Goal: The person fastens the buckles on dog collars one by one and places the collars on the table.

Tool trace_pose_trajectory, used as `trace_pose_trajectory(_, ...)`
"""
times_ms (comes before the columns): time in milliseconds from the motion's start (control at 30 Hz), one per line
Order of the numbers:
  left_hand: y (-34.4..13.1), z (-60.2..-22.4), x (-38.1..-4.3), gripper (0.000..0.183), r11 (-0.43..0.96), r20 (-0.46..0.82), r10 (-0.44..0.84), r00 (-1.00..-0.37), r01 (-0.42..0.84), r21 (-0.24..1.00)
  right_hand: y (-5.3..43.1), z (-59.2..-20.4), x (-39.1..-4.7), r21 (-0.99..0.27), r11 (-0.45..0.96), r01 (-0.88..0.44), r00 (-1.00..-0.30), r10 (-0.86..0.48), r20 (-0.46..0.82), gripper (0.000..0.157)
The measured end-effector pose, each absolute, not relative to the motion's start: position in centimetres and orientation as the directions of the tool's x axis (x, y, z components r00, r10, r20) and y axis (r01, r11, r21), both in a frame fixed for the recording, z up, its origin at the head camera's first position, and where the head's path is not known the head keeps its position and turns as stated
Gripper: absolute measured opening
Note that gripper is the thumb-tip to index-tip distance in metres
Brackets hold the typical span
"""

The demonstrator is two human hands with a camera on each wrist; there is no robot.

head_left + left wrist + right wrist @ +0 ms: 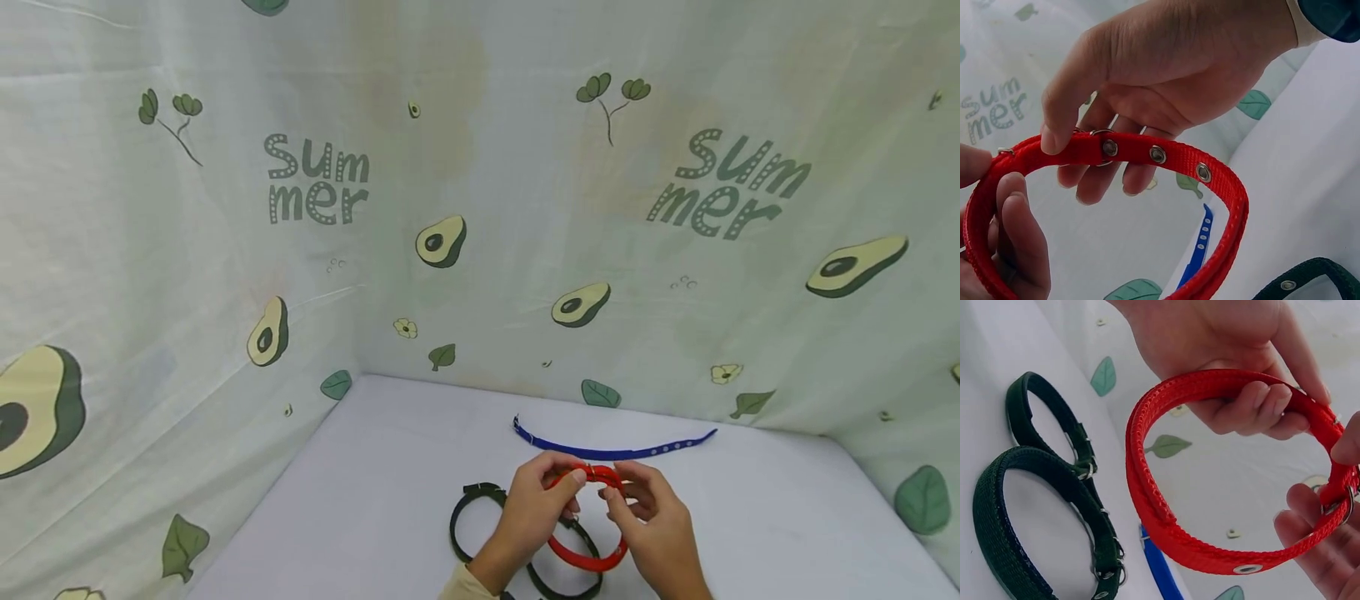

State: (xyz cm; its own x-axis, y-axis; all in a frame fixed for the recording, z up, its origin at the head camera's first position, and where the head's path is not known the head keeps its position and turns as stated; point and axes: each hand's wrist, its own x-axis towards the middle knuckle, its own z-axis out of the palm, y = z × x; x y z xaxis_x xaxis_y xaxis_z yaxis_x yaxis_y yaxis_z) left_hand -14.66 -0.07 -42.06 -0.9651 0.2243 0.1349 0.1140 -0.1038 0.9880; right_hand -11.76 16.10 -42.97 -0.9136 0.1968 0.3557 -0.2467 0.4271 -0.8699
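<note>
A red collar (583,560) with metal eyelets is closed into a loop and held up between both hands, above the table. My left hand (528,504) pinches its band near the metal ring and buckle, thumb on the near face in the left wrist view. On the opposite side my right hand (660,525) grips the band, fingers curled over it in the right wrist view. Two dark green collars (985,506), also looped, lie on the table below and left of the red one, partly hidden by the left hand and the red loop in the head view.
A blue collar (592,454) lies stretched out behind the hands, its buckle at the left end. White covering spreads over the table (360,500). Cloth walls (510,167) printed with avocados and leaves rise at the back and sides.
</note>
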Motion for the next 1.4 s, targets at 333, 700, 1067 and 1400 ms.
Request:
trace_pose_trajectory(333,0.0,-42.3,-15.0,0.019,-0.176,0.175,0.210,-0.962,0.139,0.975,16.2,-43.4,-11.9,-0.843,0.447,-0.300,-0.894,0.177,0.412,0.028)
trace_pose_trajectory(700,0.1,-42.9,-14.7,0.015,-0.188,0.193,0.185,-0.964,0.158,0.969,16.1,-43.9,-11.9,-0.808,0.470,-0.355,-0.869,0.155,0.471,0.027)
trace_pose_trajectory(1067,0.2,-43.0,-14.4,0.017,-0.161,0.163,0.204,-0.965,0.131,0.978,15.5,-44.3,-11.7,-0.788,0.534,-0.307,-0.864,0.191,0.466,0.023)
trace_pose_trajectory(1400,0.4,-43.2,-14.5,0.014,-0.074,0.187,0.159,-0.969,0.177,0.981,16.1,-44.6,-11.7,-0.834,0.461,-0.305,-0.891,0.172,0.421,0.022)
